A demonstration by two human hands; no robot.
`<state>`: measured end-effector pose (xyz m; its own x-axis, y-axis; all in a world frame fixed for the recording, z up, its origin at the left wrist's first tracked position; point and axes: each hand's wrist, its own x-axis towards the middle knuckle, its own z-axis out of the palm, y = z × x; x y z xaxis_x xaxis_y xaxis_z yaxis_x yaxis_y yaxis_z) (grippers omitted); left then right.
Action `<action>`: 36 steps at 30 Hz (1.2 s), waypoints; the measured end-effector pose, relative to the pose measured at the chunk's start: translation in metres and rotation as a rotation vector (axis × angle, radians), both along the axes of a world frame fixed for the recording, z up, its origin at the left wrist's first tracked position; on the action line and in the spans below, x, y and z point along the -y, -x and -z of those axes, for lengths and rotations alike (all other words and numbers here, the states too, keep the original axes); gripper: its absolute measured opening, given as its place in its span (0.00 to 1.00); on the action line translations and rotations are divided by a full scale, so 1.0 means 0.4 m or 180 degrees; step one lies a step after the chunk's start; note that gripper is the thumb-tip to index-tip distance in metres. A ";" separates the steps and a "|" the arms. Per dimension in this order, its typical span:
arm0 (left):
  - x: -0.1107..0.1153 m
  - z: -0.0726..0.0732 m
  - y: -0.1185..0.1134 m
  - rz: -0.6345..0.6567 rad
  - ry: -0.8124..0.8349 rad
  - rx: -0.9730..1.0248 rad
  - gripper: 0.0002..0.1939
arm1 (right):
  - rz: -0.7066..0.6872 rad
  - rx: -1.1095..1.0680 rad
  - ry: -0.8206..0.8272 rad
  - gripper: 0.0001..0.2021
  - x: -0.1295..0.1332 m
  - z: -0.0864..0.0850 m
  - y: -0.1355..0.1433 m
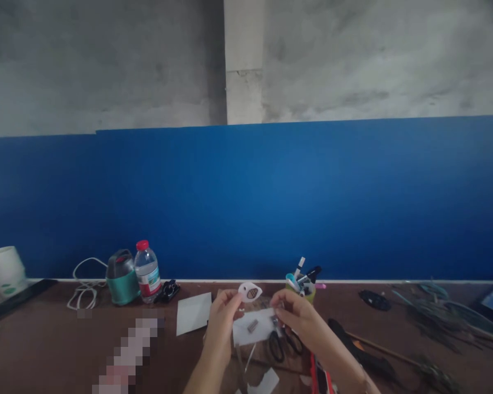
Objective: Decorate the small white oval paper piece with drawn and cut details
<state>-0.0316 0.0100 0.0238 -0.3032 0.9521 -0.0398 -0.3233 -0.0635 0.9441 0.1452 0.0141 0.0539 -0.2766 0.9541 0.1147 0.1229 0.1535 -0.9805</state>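
Note:
My left hand [223, 314] pinches a small white teardrop-shaped piece [250, 292] between thumb and fingers. A dark dot and a brown striped oval mark its face, and its point faces right. Just to the right, my right hand [294, 310] has thumb and fingers drawn together; anything between them is too small to make out. Under the hands lies a white sheet [242, 334] with a small grey ribbed thing [252, 326] on it. Black-handled scissors [276, 347] lie below my right hand, partly hidden by it. Torn white paper [267, 381] lies nearer me.
A red-capped bottle [148, 276], a green-and-grey container [123, 279] and a white cable [82, 293] stand or lie at left. Behind my right hand is a pen cup [308, 290]. A red-edged tool [320, 375] and dark stringy items [435, 317] lie rightward. A blue partition [246, 202] rises behind.

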 end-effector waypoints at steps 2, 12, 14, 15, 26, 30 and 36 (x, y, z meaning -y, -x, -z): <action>0.001 0.001 0.000 -0.0011 -0.0039 -0.0036 0.14 | -0.0026 -0.0033 0.0104 0.05 0.001 0.000 -0.007; 0.009 -0.009 -0.006 -0.0045 0.0038 -0.0068 0.16 | -0.0321 0.0214 0.0238 0.10 0.018 -0.014 -0.014; 0.011 -0.008 -0.008 -0.0053 0.0091 -0.0099 0.16 | -0.0216 0.0318 0.0180 0.10 0.011 -0.007 -0.012; 0.011 -0.007 -0.009 -0.0057 0.0109 -0.0114 0.15 | -0.0124 0.0342 0.0130 0.12 0.005 -0.002 -0.011; 0.002 0.001 -0.011 -0.0086 0.0060 -0.0151 0.13 | 0.0560 0.0162 -0.0277 0.16 -0.046 0.035 -0.018; -0.002 0.007 -0.011 -0.0110 0.0038 -0.0124 0.15 | 0.0475 -0.0078 0.0082 0.12 -0.040 0.030 -0.011; -0.005 0.014 -0.010 -0.0104 0.0014 -0.0014 0.16 | 0.0429 -0.0398 0.0413 0.10 -0.016 0.012 0.007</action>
<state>-0.0277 0.0119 0.0180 -0.3343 0.9415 -0.0426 -0.3170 -0.0698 0.9458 0.1425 0.0205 0.0492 -0.1368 0.9905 0.0140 0.0101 0.0156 -0.9998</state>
